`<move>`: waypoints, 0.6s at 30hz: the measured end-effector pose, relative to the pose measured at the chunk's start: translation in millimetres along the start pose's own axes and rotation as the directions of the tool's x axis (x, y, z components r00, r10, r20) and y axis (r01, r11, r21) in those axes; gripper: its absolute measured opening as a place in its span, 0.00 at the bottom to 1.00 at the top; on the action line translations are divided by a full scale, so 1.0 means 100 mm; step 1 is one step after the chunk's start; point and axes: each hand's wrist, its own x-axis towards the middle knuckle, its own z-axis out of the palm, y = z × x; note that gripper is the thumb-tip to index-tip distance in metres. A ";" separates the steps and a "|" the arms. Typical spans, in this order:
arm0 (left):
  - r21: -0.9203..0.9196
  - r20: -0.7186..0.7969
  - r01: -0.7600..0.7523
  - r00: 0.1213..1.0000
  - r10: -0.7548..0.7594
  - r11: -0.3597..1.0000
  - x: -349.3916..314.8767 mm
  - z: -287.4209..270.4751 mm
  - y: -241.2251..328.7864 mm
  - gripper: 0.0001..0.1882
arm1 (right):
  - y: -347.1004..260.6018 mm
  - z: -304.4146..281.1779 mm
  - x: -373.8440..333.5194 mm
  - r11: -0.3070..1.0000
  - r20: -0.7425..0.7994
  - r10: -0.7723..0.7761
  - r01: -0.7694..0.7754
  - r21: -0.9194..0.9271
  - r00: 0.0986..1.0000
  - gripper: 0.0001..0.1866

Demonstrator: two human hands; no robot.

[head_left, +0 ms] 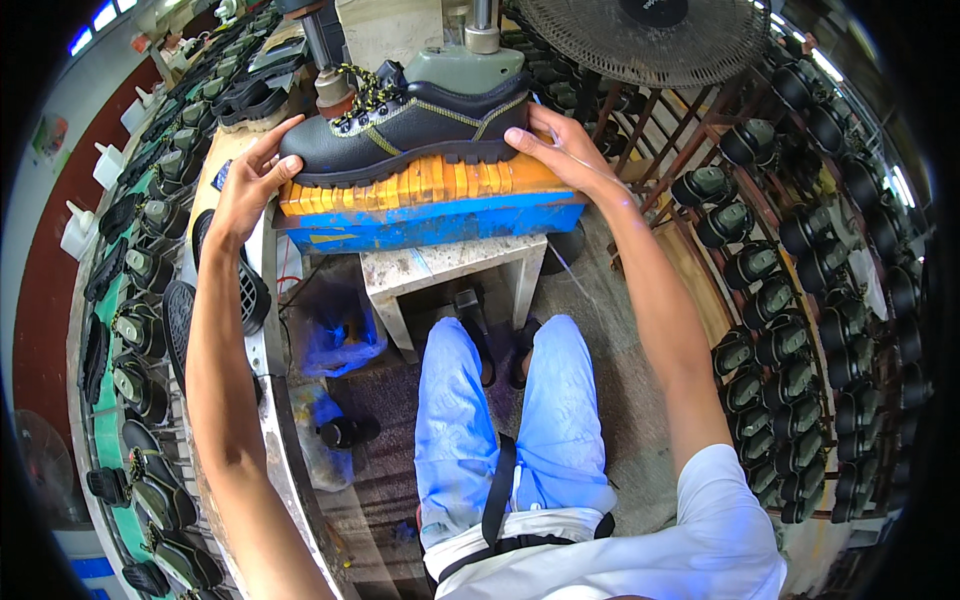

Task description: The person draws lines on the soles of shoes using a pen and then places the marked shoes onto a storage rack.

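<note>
A black lace-up work shoe with yellow stitching and black-and-yellow laces lies sideways, toe to the left. Its sole rests on the yellow slotted pad of a blue press bed. At the toe, my left hand grips with thumb and fingers. My right hand holds the heel, its thumb against the near side and its fingers partly hidden behind. A grey-green block stands at the shoe's opening under a metal rod, and a second rod comes down behind the toe.
On the left runs a green conveyor with several shoes and soles. Two loose soles lie by my left forearm. Racks of shoes fill the right side. A large fan stands at the back right. Under the bed is a white stand.
</note>
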 end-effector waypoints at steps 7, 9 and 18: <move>0.162 -0.466 -0.093 0.870 0.159 0.982 -0.72 0.74 -0.04 0.28 | -0.22 0.05 -0.94 0.971 -0.371 -0.067 -0.025 -0.237 0.926 0.35; 0.389 -0.543 -0.089 0.781 0.307 0.917 -0.93 1.16 0.12 0.26 | -0.42 0.07 -1.32 0.934 -0.423 -0.101 -0.060 -0.352 0.900 0.27; 0.791 -0.033 -0.419 0.698 0.716 0.445 -1.35 2.70 0.21 0.25 | -1.35 0.20 -1.70 0.707 -0.017 -0.534 0.435 -0.557 0.845 0.16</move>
